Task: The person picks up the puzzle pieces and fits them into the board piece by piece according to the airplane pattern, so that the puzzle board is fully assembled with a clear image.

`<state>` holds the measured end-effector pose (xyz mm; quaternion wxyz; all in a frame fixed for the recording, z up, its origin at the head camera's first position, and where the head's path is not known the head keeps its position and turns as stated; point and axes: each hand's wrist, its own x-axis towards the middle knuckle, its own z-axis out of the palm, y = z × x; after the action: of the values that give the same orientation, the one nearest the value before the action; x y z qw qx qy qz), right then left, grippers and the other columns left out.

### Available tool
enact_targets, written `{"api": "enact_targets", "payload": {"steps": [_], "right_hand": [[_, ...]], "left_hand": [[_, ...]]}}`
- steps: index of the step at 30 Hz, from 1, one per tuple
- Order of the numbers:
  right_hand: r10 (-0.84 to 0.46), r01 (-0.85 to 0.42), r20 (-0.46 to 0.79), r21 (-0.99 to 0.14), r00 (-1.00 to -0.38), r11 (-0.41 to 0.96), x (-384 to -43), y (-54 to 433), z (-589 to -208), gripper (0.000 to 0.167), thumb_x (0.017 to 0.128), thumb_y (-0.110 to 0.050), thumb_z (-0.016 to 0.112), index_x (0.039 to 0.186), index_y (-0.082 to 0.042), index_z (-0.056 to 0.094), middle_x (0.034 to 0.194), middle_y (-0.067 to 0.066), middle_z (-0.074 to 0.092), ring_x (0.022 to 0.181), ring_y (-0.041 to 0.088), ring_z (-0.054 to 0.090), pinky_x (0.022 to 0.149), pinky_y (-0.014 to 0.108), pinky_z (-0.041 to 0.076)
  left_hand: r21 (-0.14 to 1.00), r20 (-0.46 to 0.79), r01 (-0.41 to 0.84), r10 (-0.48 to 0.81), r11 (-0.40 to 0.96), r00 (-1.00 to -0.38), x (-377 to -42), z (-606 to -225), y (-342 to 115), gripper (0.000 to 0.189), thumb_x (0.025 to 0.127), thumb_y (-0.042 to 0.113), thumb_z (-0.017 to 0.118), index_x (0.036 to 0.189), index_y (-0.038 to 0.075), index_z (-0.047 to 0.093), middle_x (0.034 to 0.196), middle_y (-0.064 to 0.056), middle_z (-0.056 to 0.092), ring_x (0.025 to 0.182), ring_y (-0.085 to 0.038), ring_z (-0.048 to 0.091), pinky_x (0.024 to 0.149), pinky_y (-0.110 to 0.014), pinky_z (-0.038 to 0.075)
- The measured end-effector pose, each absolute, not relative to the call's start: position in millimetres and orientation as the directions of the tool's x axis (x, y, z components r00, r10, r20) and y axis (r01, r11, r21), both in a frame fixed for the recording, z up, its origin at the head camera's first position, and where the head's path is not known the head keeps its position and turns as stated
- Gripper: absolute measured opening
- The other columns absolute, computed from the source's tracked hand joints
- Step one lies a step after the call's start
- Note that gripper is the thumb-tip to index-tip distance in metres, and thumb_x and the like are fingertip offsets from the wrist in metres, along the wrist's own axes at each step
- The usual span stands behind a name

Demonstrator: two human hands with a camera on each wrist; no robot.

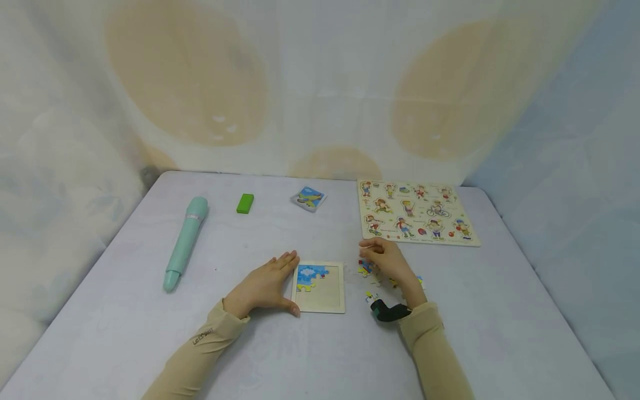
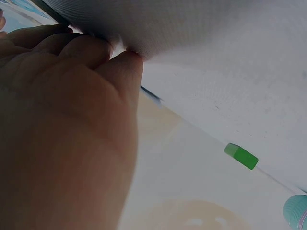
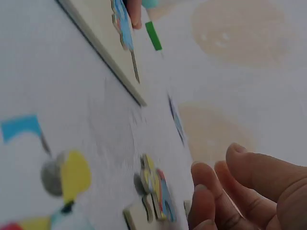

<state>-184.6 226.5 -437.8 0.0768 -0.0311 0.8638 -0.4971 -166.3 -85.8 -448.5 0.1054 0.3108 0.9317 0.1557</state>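
A small wooden puzzle tray (image 1: 327, 294) lies on the table, with joined blue and yellow pieces (image 1: 310, 273) in its upper left corner. My left hand (image 1: 265, 283) rests along the tray's left side, fingers extended and thumb near the lower left corner. To the right of the tray, my right hand (image 1: 392, 264) is above loose jigsaw pieces (image 1: 365, 268). In the right wrist view its thumb and fingers are bent with a gap between them, and no piece shows there. Some loose pieces are partly hidden under that hand.
A wooden board with cartoon sports figures (image 1: 417, 214) lies at the back right. Behind the tray are a picture card with a yellow plane (image 1: 308, 198) and a green block (image 1: 245, 203). A mint-green microphone-shaped object (image 1: 186, 244) lies at the left.
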Motion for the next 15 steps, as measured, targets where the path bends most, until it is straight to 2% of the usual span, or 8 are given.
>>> {"api": "enact_targets", "payload": {"steps": [6,10,15], "right_hand": [[-0.145,0.029,-0.138,-0.815,-0.98,0.578,-184.0,240.0,-440.6,0.035,0.091,-0.014,0.067,0.124,-0.002,0.061,0.107,0.016,0.066,0.088,0.018,0.06,0.069,0.022,0.049],[-0.182,0.021,-0.159,-0.806,-0.97,0.592,-183.2,240.5,-440.9,0.045,0.084,-0.007,0.073,0.126,-0.001,0.058,0.106,0.015,0.066,0.088,0.017,0.059,0.073,0.023,0.049],[-0.212,0.0,-0.166,-0.788,-0.963,0.616,-182.7,236.4,-439.5,0.049,0.077,-0.003,0.078,0.123,-0.002,0.061,0.102,0.013,0.064,0.083,0.017,0.054,0.07,0.025,0.046]], "left_hand": [[0.354,-0.1,0.547,0.613,0.758,-0.784,-166.5,-449.1,-86.0,0.123,0.058,0.063,0.083,0.149,-0.002,0.032,0.158,-0.017,0.029,0.148,-0.032,0.026,0.12,-0.048,0.026],[0.354,-0.1,0.55,0.615,0.756,-0.782,-166.5,-449.7,-86.3,0.123,0.058,0.063,0.083,0.149,-0.002,0.032,0.158,-0.017,0.029,0.148,-0.032,0.026,0.12,-0.048,0.026],[0.356,-0.1,0.548,0.614,0.757,-0.783,-167.1,-450.0,-86.2,0.123,0.058,0.063,0.082,0.149,-0.002,0.032,0.158,-0.017,0.028,0.148,-0.031,0.026,0.121,-0.048,0.026]]}}
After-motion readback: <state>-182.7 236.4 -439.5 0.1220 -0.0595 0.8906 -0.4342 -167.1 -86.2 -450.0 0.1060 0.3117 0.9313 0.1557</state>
